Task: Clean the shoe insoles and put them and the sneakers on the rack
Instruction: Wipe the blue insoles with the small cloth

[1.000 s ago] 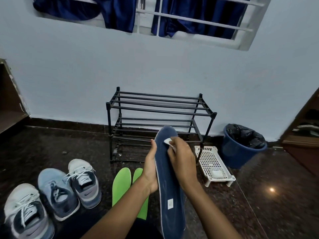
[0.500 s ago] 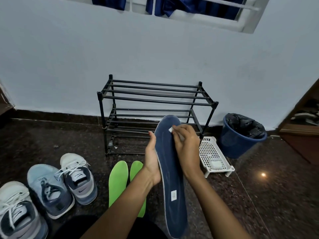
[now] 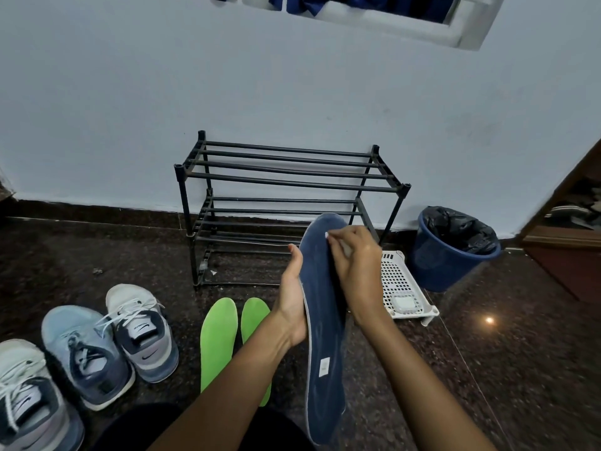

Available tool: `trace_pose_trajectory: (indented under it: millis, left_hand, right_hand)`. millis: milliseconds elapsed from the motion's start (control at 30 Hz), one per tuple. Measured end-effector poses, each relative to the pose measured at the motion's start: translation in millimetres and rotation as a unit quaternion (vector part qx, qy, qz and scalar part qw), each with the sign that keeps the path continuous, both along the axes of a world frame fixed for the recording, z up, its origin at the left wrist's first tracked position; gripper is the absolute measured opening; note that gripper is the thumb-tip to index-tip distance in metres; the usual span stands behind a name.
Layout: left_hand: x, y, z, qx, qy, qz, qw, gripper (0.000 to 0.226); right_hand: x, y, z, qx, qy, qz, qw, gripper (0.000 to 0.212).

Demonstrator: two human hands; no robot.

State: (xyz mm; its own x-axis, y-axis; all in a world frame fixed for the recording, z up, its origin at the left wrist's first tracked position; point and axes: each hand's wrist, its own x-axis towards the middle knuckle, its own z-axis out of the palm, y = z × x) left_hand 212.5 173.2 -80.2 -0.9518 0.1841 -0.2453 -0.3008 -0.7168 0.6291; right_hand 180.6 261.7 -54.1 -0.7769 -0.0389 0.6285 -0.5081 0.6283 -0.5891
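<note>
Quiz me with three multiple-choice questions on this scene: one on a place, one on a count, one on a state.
1. Where do the green insoles lie?
A) in the basket
B) in the bin
C) on the floor

2. How many sneakers show?
A) three
B) one
C) five

3. What is the right hand doing?
A) hanging idle
B) pinching a white wipe on the blue insole
C) gripping a sneaker

Answers:
1 C: they lie flat on the floor before the rack.
2 A: three stand at the left.
3 B: its fingertips pinch the wipe at the insole's toe end, while the left hand holds the insole.
</note>
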Motion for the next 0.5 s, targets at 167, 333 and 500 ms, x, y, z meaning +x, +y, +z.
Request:
trace_pose_trajectory:
  millis: [167,333,500]
  left_hand:
    - [1.6,-1.4,9.4,-0.038,-0.004,0.009,0.999,0.048]
    - [4.3,3.0,10.9,0.003,-0.006,-0.001,1.000,0.056]
    - [2.9,-0.6,12.4,-0.047,0.002,0.008,0.999,0.046]
  right_hand:
    - [26.8,-17.0,-16.7,0.065,0.004,0.053,0.996,0.012]
    - [1.0,-3.7,0.0,0.030,0.010,0.011,0.999,0.012]
    - [21.9,-13.8,-12.0,0.070,-0.008,0.053,0.996,0.014]
